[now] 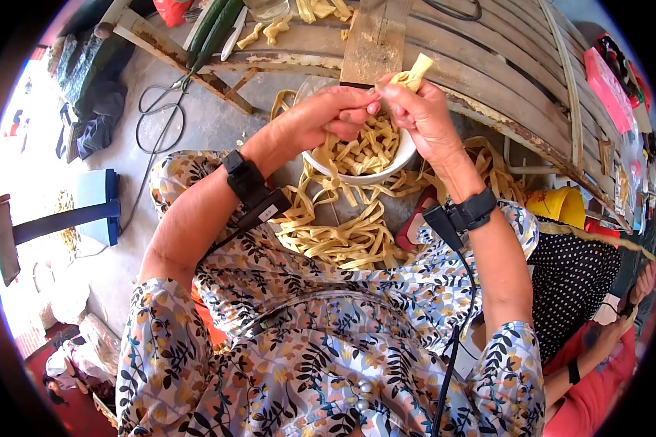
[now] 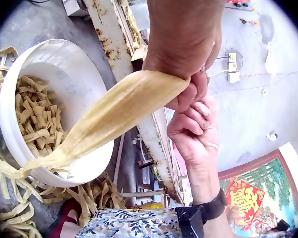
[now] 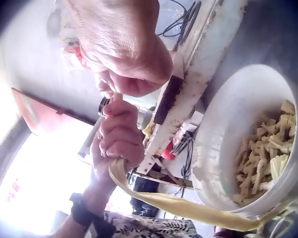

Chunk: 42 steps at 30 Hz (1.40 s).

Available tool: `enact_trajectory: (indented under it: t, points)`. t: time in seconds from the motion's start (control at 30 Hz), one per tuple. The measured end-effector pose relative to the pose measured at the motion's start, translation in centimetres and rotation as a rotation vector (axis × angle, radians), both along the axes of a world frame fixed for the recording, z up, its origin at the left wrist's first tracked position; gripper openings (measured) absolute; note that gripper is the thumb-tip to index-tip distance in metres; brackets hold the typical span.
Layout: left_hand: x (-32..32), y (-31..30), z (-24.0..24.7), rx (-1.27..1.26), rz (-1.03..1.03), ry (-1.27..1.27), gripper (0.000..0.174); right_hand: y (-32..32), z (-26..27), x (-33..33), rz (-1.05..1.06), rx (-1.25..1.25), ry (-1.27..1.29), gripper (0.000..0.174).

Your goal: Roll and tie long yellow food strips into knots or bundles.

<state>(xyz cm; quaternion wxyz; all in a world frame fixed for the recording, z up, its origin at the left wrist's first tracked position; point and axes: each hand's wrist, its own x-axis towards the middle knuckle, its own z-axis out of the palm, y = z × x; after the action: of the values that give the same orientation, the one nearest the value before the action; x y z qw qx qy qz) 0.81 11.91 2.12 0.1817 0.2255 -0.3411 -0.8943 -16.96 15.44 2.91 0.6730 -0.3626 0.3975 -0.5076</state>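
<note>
Both hands meet above a white bucket (image 1: 408, 156). My left hand (image 1: 328, 116) has its fingers curled round a long, flat yellowish strip (image 2: 121, 111). From that hand the strip hangs down over the bucket's rim. My right hand (image 1: 423, 120) pinches a folded end (image 1: 415, 71) of yellowish strip, which sticks up past its thumb and forefinger. The fingertips of the two hands come together in front of the bench; what lies between them is mostly hidden. Inside the bucket are several short knotted pieces (image 2: 37, 116) of the same yellowish material.
Loose long strips (image 1: 342, 233) are heaped on the floor round the bucket. Ahead stands a slatted bench (image 1: 481, 65) with a wooden board (image 1: 375, 44), long green vegetables (image 1: 215, 29) and more knotted pieces (image 1: 273, 30). A yellow bucket (image 1: 557, 206) and another person's arm (image 1: 598, 349) are at right.
</note>
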Motion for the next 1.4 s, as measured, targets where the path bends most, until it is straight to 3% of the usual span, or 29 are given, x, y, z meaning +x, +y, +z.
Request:
enact_trajectory:
  t: [0.07, 0.2, 0.33, 0.4, 0.53, 0.8, 0.9, 0.93, 1.03, 1.07, 1.17, 1.3, 1.4]
  points:
    - [0.3, -0.1, 0.4, -0.001, 0.005, -0.026, 0.019, -0.3, 0.0, -0.5, -0.095, 0.03, -0.036, 0.011]
    - [0.8, -0.5, 0.3, -0.011, -0.014, -0.05, 0.02, -0.7, 0.1, -2.0, -0.036, 0.068, -0.041, 0.012]
    - [1.1, -0.8, 0.5, -0.06, -0.046, -0.14, 0.022, -0.8, -0.2, -1.8, -0.058, 0.041, 0.173, 0.015]
    - [1.0, -0.7, 1.6, -0.335, -0.019, -0.298, 0.024, -1.1, -0.4, -1.8, -0.149, -0.013, 0.328, 0.018]
    - [1.6, -2.2, 2.0, -0.764, -0.06, -0.484, 0.025, -1.9, -0.1, -3.1, -0.064, -0.01, 0.262, 0.024]
    - [3.0, -5.7, 3.7, -0.756, 0.066, -0.492, 0.025, -3.6, 1.0, -3.1, -0.245, -0.051, 0.331, 0.026]
    - [2.5, -6.1, 3.0, -0.824, 0.006, -0.534, 0.026, -4.0, 1.2, -3.1, -0.299, -0.11, 0.373, 0.025]
    - [2.2, -6.3, 2.7, -0.884, -0.029, -0.534, 0.024, -4.1, 1.3, -3.2, -0.298, -0.138, 0.405, 0.025]
    - [0.1, -5.2, 2.0, -1.31, 0.154, -0.615, 0.024, -3.9, 1.6, -2.3, -0.292, -0.218, 0.475, 0.022]
    - [-0.7, -5.3, 1.3, -1.402, 0.241, -0.475, 0.025, -3.7, 1.6, -1.5, -0.284, -0.24, 0.491, 0.02]
    - [-2.2, -4.2, 1.7, -1.037, 0.243, -0.405, 0.029, -3.3, 1.7, 0.0, -0.232, -0.231, 0.42, 0.015]
    - [-1.9, -4.1, 2.1, -0.821, 0.213, -0.293, 0.015, -3.4, 1.5, -0.4, -0.187, -0.239, 0.299, 0.012]
    - [-2.5, -3.6, 1.9, -0.702, 0.276, -0.136, 0.013, -3.7, 1.7, -0.7, -0.209, -0.077, -0.067, 0.008]
